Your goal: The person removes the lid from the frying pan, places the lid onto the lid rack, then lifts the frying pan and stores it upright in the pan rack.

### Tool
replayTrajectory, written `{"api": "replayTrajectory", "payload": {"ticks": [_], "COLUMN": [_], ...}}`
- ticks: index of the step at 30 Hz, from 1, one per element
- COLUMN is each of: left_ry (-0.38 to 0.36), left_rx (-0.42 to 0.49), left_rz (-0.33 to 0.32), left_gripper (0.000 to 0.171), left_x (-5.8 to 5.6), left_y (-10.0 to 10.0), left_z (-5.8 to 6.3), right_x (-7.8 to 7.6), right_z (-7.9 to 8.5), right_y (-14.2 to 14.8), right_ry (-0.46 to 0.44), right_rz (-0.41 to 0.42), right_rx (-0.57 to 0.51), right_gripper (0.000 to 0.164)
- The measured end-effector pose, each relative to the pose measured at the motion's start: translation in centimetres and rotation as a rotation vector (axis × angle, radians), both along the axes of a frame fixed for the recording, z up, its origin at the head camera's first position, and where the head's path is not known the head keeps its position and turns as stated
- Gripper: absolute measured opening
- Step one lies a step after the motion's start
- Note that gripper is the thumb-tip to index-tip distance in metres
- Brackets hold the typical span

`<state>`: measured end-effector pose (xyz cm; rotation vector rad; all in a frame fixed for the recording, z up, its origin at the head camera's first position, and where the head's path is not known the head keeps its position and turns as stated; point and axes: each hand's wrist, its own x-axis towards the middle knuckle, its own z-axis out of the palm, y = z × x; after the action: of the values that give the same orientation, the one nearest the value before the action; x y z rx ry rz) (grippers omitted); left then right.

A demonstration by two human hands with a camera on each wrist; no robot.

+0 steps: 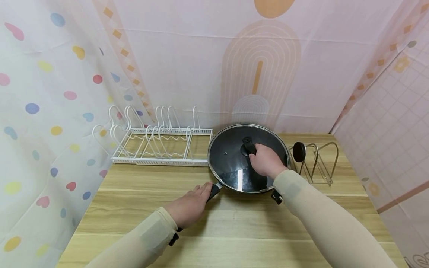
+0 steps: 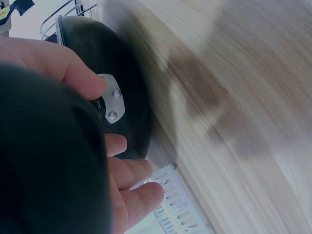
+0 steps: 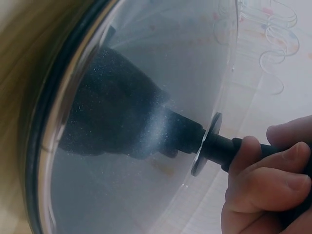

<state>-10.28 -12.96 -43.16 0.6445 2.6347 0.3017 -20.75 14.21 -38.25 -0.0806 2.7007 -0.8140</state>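
Observation:
A black frying pan point(image 2: 129, 63) rests on the wooden table, covered by a round glass lid point(image 1: 231, 163) with a metal rim. My left hand point(image 1: 189, 206) holds the pan's black handle point(image 1: 214, 190) from above. In the left wrist view, the thumb lies on one side of the handle near the riveted bracket point(image 2: 115, 100), and the other fingers are loosely bent on the far side. My right hand point(image 1: 266, 160) grips the upright black lid knob point(image 1: 248, 144). In the right wrist view its fingers curl round that knob, and the lid's edge appears on the pan.
On the left stands a white wire rack point(image 1: 161, 162) with several looped dividers, its end close beside the pan. A small metal wire rack point(image 1: 315, 163) with a black disc point(image 1: 299, 152) is at the right. A patterned curtain point(image 1: 187, 67) hangs behind the wooden table point(image 1: 134, 197).

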Motion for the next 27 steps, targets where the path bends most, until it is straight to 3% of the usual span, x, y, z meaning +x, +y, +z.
{"api": "replayTrajectory", "payload": {"ticks": [17,27], "left_ry": [-0.017,0.000], "left_rx": [0.068,0.087], "left_rz": [0.059,0.055], "left_gripper": [0.071,0.072], "left_x": [-0.3,-0.8], "left_y": [-0.3,-0.4], "left_z": [-0.7,-1.1], "right_x": [0.1,-0.1], "right_z": [-0.2,-0.2], "right_y": [0.1,0.2], "right_ry": [0.019,0.031], "right_rz": [-0.017,-0.017], "right_rx": [-0.003,-0.005], "right_gripper": [0.061,0.060]}}
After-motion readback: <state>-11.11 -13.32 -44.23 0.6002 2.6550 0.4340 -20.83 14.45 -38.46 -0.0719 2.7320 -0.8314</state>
